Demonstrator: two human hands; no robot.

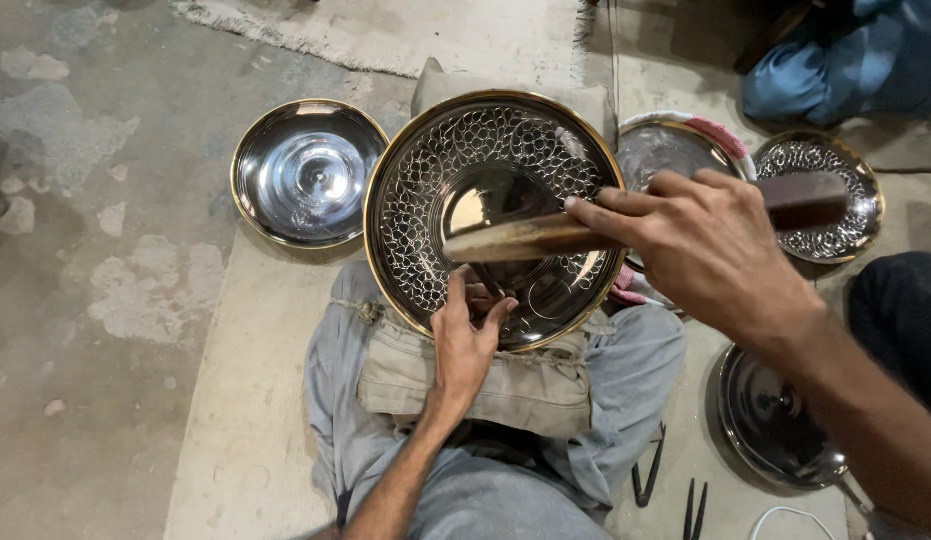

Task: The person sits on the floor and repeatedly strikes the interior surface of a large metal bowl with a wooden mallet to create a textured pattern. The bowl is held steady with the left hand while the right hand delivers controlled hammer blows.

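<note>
We judged the metal plate [495,150] stiff and slippery; our left hand [465,340] pinched a punch [482,290], right hand [710,250] gripping the hammer [530,240].

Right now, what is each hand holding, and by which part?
The right hand grips a wooden mallet around its middle. The left hand pinches a small tool, mostly hidden by its fingers, against the patterned bowl.

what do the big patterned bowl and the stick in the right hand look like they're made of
Patterned bowl: looks like polished metal, with mirror-like reflections, a gold-coloured rim and a chased scale pattern.
Stick in the right hand: probably wood or horn, tan and smooth with a dull sheen, darker at its far end; hard to tell which.
</note>
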